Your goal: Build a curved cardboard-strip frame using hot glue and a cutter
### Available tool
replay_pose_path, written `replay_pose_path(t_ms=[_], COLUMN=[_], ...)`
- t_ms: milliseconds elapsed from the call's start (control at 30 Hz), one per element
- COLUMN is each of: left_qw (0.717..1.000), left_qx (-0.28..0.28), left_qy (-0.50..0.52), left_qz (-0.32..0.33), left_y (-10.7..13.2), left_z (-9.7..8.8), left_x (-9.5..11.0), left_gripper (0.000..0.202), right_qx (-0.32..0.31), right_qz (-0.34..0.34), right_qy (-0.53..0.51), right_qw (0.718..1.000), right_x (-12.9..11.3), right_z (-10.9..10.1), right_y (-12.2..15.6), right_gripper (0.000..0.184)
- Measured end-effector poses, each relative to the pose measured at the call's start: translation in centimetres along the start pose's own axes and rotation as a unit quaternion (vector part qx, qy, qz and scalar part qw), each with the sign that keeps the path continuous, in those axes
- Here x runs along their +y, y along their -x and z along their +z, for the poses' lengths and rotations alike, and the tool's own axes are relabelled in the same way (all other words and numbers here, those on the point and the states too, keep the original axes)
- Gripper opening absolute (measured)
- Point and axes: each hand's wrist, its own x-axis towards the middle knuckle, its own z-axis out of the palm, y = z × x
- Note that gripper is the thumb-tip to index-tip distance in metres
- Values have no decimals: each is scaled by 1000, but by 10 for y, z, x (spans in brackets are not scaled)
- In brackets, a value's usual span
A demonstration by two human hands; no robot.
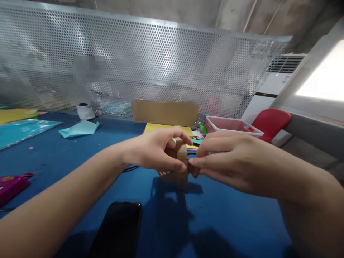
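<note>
Your two hands meet near the middle of the frame over a small brown cardboard construction [182, 152], which stands on the blue table [233, 225] a little right of centre. Your left hand [163, 148] is clamped on it from the left: the thumb lies along its near side, and the index finger arches over its top. Your right hand [228, 159], coming in from the right edge, has its thumb and fingers pinched together on a small brown flap [193, 170] at the construction's right side; whether that flap is joined to the rest, you cannot tell, since your fingers cover the spot.

Below your left hand, at the bottom of the frame, a black phone [118, 227] lies face up. Behind your hands you have yellow paper [161, 128], with a long cardboard box [165, 112] beyond it. A pale plastic basket [228, 124] sits right of centre, near a red chair [274, 120] at the right. On the left of the table lie a light-blue folded paper [80, 129], a white roll [86, 111] just behind it, and a purple object [12, 188] at the left edge. A perforated metal screen [166, 50] spans the top.
</note>
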Motion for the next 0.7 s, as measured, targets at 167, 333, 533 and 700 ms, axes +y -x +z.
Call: replay_pose_path(t_ms=[167,333,533,700], left_qw=[1000,998,994,992], left_qx=[-5,-1,-13,-21], left_qy=[13,37,106,127], left_qz=[20,41,37,8], left_y=[3,16,15,12], left_z=[-6,-12,-5,3], left_x=[2,19,19,21], left_gripper=[50,46,41,44], right_qx=[38,143,115,201], right_qz=[-12,-74,-6,63], right_qy=[29,90,46,27], right_qw=[999,983,992,977], right_x=[-7,-15,-22,-25], right_z=[1,-4,-9,-11], right_y=[-2,-6,0,13], right_gripper=[26,29,31,19])
